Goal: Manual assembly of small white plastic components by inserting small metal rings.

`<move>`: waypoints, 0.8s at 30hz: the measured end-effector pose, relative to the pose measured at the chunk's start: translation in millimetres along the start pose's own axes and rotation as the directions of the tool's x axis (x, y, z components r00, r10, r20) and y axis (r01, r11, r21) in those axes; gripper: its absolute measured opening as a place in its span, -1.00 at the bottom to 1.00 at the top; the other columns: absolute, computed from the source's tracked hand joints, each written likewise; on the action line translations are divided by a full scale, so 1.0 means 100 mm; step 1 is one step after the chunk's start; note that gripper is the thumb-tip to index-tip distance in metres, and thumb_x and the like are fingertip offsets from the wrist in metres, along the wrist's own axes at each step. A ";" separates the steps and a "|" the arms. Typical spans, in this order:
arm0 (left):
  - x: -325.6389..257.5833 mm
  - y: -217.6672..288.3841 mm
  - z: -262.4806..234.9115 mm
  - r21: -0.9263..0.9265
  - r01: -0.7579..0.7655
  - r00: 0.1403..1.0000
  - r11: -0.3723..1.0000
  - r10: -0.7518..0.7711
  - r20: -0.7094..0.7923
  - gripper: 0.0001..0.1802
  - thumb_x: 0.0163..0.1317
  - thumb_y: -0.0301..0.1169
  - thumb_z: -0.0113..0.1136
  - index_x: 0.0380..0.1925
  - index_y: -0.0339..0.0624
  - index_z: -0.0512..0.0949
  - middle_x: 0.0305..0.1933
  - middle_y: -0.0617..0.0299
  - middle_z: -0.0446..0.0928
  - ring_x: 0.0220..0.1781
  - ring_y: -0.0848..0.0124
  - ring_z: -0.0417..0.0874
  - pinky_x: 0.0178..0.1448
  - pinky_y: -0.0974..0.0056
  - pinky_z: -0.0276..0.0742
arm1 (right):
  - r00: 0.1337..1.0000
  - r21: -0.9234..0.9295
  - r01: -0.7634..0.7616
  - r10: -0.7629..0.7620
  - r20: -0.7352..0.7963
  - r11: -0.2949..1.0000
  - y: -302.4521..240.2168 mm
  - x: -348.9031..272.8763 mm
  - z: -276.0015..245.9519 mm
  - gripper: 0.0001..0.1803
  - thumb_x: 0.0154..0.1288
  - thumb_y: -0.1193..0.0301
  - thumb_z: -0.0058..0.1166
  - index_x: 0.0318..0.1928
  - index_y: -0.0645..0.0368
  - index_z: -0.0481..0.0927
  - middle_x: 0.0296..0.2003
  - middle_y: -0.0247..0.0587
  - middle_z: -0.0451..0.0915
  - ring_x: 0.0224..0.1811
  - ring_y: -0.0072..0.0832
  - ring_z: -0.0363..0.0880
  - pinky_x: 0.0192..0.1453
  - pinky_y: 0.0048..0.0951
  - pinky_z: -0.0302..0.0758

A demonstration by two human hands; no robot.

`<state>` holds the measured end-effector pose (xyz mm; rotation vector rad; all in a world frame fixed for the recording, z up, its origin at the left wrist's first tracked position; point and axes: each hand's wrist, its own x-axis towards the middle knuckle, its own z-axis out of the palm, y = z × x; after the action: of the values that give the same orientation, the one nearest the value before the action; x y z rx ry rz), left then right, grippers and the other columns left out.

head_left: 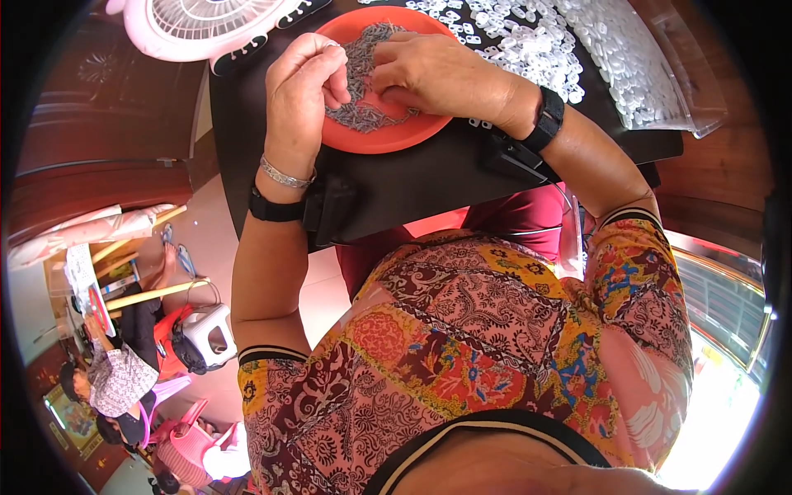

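Note:
A round red-orange plastic basin [396, 142] sits on the dark table, holding a heap of thin grey metal nails [360, 117]. Above its left rim, my left hand [301, 87] is closed, thumb and fingertips pinched together; whatever is between them is too small to make out. My right hand [441, 76] reaches in from the right with curled fingers down among the nails at the basin's middle. Its fingertips are partly hidden, so what they grip cannot be made out. Beyond the right hand lies a loose spread of small white plastic clips [536, 54].
A clear plastic tray [697, 124] full of more white pieces stands at the right. A pink fan [210, 33] is at the far left. The black table [396, 190] ends just before my lap. People sit on the left, near a white stool [208, 337].

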<state>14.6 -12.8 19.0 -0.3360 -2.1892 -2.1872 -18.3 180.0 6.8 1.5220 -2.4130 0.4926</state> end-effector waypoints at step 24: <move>-0.03 0.08 0.06 0.016 0.091 0.994 0.996 -0.092 0.063 -0.79 0.27 -0.35 0.00 -0.49 -0.22 0.47 -0.61 0.34 0.44 -0.58 0.60 0.40 -0.47 0.50 0.26 | 0.909 0.689 -0.382 0.383 0.162 0.616 0.16 -0.03 -0.17 -0.85 0.30 0.43 0.06 -0.22 0.26 0.56 -0.40 -0.36 0.61 -0.35 -0.65 0.55 -0.21 -0.57 0.50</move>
<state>20.2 -7.1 26.2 -0.3153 -2.2958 -2.2368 -31.2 195.4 18.4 1.1619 -2.6990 1.6936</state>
